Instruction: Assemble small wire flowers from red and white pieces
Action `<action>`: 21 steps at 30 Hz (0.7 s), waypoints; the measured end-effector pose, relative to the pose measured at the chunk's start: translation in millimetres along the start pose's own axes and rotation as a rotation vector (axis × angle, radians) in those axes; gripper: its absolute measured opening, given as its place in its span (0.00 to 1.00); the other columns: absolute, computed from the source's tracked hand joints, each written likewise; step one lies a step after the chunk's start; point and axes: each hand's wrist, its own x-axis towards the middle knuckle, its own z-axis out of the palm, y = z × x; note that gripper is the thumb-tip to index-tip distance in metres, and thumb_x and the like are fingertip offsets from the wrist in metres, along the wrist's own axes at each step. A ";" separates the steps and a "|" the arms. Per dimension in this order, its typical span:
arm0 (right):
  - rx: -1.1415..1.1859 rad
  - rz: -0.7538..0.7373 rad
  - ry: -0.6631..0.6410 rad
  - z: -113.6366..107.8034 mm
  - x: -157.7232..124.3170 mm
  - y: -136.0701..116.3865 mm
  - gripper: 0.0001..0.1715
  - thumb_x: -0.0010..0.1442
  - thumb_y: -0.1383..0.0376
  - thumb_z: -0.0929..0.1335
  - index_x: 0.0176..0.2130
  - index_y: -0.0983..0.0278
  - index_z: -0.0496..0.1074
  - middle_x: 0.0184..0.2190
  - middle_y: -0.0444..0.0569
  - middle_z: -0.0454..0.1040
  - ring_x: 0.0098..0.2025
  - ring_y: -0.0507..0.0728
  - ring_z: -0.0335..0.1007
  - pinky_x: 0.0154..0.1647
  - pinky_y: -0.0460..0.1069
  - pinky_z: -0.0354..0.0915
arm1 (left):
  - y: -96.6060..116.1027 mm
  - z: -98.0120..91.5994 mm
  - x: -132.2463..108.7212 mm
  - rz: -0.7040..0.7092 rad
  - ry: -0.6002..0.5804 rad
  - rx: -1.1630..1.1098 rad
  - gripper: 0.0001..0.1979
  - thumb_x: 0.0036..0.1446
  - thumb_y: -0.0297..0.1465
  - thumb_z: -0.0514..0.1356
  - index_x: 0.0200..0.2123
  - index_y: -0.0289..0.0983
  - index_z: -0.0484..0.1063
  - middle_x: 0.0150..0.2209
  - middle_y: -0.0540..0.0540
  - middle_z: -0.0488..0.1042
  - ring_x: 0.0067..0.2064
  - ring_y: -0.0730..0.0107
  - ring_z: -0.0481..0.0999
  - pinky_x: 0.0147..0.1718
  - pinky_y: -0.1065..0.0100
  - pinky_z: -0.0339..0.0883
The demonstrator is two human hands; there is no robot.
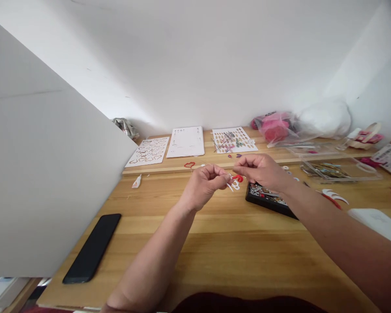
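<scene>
My left hand (208,184) is closed in a pinch over the middle of the table, on a small thin white piece (230,187) whose tip sticks out below the fingertips. My right hand (262,169) is also pinched, a short way to the right. What its fingertips hold, if anything, is too small to make out. Between and beyond the hands lie a curled red piece (238,178) and white cut-out pieces (236,185). A black tray (267,203) full of small beads sits partly under my right forearm.
A black phone (93,248) and a small glue bottle (137,181) lie on the left. Sheets with shapes (148,151) rest on the raised back ledge. A clear plastic box (342,168) stands at right, near a white item (376,224). A grey panel (52,165) borders the left.
</scene>
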 end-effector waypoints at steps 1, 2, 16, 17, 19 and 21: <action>0.085 0.057 -0.004 2.3 -2.6 6.6 0.15 0.54 0.54 0.74 0.29 0.64 0.74 0.18 0.40 0.64 0.19 0.47 0.53 0.19 0.46 0.49 | -0.3 0.2 0.8 -0.001 0.015 -0.024 0.11 0.51 0.35 0.68 0.29 0.33 0.73 0.29 0.46 0.76 0.32 0.74 0.72 0.35 0.69 0.65; 0.183 0.115 -0.008 5.1 -6.3 12.3 0.16 0.52 0.54 0.75 0.28 0.64 0.74 0.19 0.40 0.64 0.18 0.46 0.53 0.19 0.46 0.48 | -0.8 0.3 1.8 0.000 0.033 -0.047 0.12 0.50 0.35 0.68 0.29 0.33 0.73 0.29 0.46 0.76 0.31 0.74 0.72 0.34 0.69 0.65; 0.703 0.387 -0.056 25.2 -31.6 17.2 0.15 0.46 0.63 0.78 0.27 0.64 0.70 0.18 0.36 0.60 0.17 0.43 0.47 0.19 0.43 0.43 | -5.4 -2.1 4.0 0.033 0.043 -0.184 0.12 0.50 0.36 0.70 0.28 0.33 0.74 0.29 0.47 0.76 0.31 0.76 0.71 0.34 0.70 0.63; 0.729 0.383 -0.048 24.6 -30.8 18.1 0.15 0.46 0.64 0.78 0.27 0.64 0.70 0.18 0.36 0.60 0.17 0.43 0.46 0.19 0.43 0.43 | -5.0 -2.1 3.4 0.018 0.011 -0.203 0.13 0.50 0.36 0.70 0.28 0.33 0.74 0.30 0.46 0.76 0.31 0.75 0.71 0.35 0.70 0.63; 0.769 0.375 -0.045 24.2 -29.5 19.3 0.16 0.46 0.64 0.78 0.28 0.64 0.69 0.18 0.36 0.59 0.18 0.43 0.45 0.20 0.44 0.42 | -4.8 -2.1 2.9 -0.010 -0.035 -0.254 0.13 0.48 0.37 0.71 0.29 0.33 0.75 0.30 0.46 0.76 0.32 0.74 0.72 0.36 0.69 0.64; 0.792 0.381 -0.063 25.4 -29.2 19.2 0.16 0.46 0.63 0.78 0.28 0.63 0.68 0.17 0.36 0.58 0.18 0.44 0.44 0.20 0.44 0.42 | -5.9 -2.0 3.4 -0.031 -0.053 -0.303 0.14 0.48 0.37 0.72 0.29 0.33 0.75 0.31 0.46 0.76 0.32 0.75 0.72 0.36 0.70 0.65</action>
